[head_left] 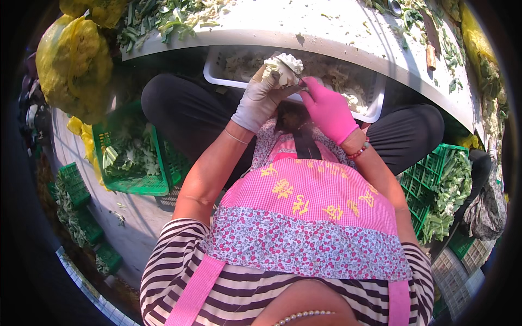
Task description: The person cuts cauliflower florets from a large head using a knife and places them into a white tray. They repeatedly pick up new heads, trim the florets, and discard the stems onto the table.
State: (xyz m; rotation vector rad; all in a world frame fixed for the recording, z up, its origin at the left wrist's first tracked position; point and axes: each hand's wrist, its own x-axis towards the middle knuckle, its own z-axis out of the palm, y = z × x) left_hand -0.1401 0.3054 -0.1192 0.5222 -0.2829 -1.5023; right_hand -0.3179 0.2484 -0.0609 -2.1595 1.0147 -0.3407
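Observation:
My left hand, in a dirty white glove, grips a piece of white cauliflower by its underside. A thin knife blade lies against the floret, and its near end runs to my right hand, which wears a pink glove and is closed on it. The knife's handle is hidden in that glove. Both hands are close together above the near side of a white plastic basket, which holds cut cauliflower pieces and stands partly under the table edge.
A white table with leaf scraps and a wooden-handled knife curves across the front. Yellow mesh sacks hang at left. Green crates of leaves stand left and right, beside my knees.

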